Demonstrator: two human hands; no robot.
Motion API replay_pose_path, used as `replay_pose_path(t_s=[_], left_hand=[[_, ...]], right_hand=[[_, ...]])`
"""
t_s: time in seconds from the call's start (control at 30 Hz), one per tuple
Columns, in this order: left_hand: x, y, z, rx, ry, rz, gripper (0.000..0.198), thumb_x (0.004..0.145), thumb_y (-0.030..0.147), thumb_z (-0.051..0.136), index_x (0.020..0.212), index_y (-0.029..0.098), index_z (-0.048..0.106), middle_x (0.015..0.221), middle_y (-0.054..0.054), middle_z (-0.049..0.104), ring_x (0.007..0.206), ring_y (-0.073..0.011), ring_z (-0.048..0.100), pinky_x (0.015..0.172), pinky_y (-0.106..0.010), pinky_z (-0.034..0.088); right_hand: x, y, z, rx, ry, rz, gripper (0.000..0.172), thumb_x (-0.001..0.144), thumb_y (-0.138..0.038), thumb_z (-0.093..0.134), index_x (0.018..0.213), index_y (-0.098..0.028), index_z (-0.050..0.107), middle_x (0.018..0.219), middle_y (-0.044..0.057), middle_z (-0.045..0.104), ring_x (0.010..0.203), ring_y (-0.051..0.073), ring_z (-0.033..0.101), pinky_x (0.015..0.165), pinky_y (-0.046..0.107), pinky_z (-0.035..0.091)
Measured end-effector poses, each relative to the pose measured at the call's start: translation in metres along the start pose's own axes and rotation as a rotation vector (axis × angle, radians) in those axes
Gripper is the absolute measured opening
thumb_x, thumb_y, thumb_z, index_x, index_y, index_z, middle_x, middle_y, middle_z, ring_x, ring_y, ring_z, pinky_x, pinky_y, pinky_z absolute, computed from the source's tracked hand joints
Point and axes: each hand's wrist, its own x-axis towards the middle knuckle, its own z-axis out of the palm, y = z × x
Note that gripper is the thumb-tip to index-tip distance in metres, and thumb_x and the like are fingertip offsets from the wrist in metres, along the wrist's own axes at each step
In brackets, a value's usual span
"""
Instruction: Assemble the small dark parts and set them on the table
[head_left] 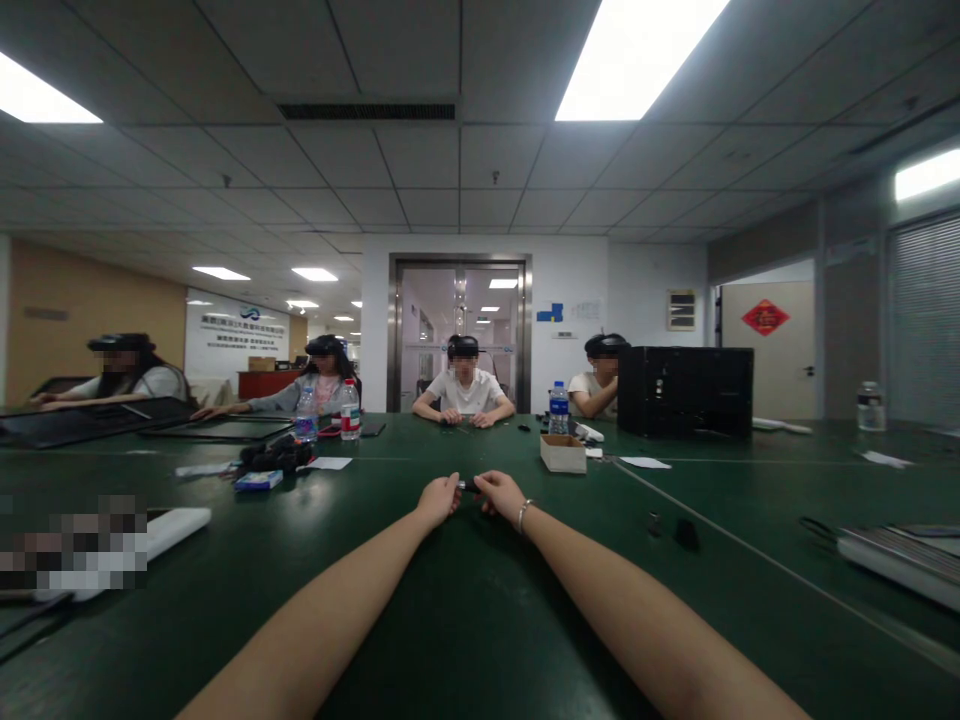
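Observation:
Both arms reach forward over the green table (pixel 450 640). My left hand (pixel 439 500) is closed, its fingertips pinching the light metallic end of a small dark object (pixel 468 486). My right hand (pixel 500 494), with a bracelet at the wrist, is closed on the black end of the same object. The object lies roughly level between the two hands, a little above the tabletop. Its exact kind is too small to make out, and the fingers cover both ends.
A small open cardboard box (pixel 563 455) stands ahead to the right, near a blue-labelled bottle (pixel 559 408) and a large black case (pixel 685 392). Black items and a blue box (pixel 259 480) lie ahead left. Several people sit around the table.

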Motion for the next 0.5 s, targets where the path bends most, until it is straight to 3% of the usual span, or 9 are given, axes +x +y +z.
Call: replay_pose_path(t_s=[0.1, 0.2, 0.37, 0.5], left_hand=[[-0.0021, 0.0014, 0.0016, -0.082, -0.009, 0.08, 0.019, 0.08, 0.034, 0.05, 0.083, 0.015, 0.053, 0.071, -0.001, 0.057, 0.055, -0.0077, 0.05, 0.049, -0.018, 0.04], [-0.0018, 0.004, 0.0028, -0.187, 0.019, 0.055, 0.022, 0.077, 0.027, 0.056, 0.095, 0.016, 0.05, 0.087, -0.003, 0.058, 0.061, -0.0072, 0.054, 0.054, -0.018, 0.044], [-0.0009, 0.0061, 0.0005, -0.175, -0.073, -0.086, 0.04, 0.085, 0.046, 0.035, 0.085, 0.01, 0.054, 0.06, -0.003, 0.057, 0.047, -0.01, 0.053, 0.051, -0.023, 0.043], [-0.0021, 0.0032, -0.0008, -0.15, -0.116, -0.025, 0.036, 0.083, 0.042, 0.043, 0.08, 0.01, 0.057, 0.051, 0.0, 0.055, 0.045, -0.009, 0.052, 0.052, -0.022, 0.041]], right_hand=[[0.0002, 0.0001, -0.0007, -0.001, 0.001, 0.002, 0.013, 0.084, -0.025, 0.05, 0.083, -0.013, 0.053, 0.056, -0.003, 0.058, 0.033, 0.004, 0.047, 0.032, 0.015, 0.033], [0.0006, 0.0005, -0.0005, 0.006, 0.007, 0.001, 0.013, 0.084, -0.026, 0.05, 0.083, -0.013, 0.053, 0.056, -0.003, 0.058, 0.033, 0.004, 0.047, 0.032, 0.015, 0.033], [0.0015, 0.0018, 0.0006, 0.002, 0.003, 0.001, 0.013, 0.083, -0.026, 0.052, 0.085, -0.013, 0.053, 0.057, -0.003, 0.059, 0.033, 0.004, 0.047, 0.032, 0.015, 0.032], [0.0016, 0.002, -0.0001, 0.0, 0.001, 0.0, 0.014, 0.082, -0.026, 0.053, 0.085, -0.012, 0.053, 0.058, -0.003, 0.059, 0.034, 0.004, 0.048, 0.032, 0.015, 0.033]])
